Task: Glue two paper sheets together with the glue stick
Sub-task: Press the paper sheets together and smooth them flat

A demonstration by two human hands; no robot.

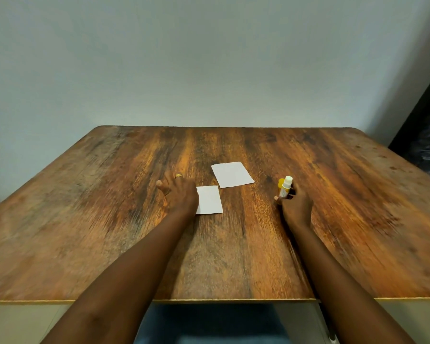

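Item, lower frame: your two bare forearms, entering from the bottom edge and reaching up over the near rim of the wooden table (109, 219).

Item, centre left: your left hand (181, 194), palm down with fingers spread, gripping nothing; it rests on the left edge of the nearer paper sheet (210, 199), which lies flat. A ring (178, 175) shows on one finger.

Item, centre: the farther paper sheet (232, 174), flat and slightly turned, just up and right of the nearer one, their corners close but apart.

Item, centre right: your right hand (297, 206), closed around the glue stick (285, 186), held upright with its white tip uncovered.

Item, touching or just behind the stick: the yellow cap (281, 183); whether it stands on the table you cannot tell.

Containers: the glue tube only, its contents showing at the tip.
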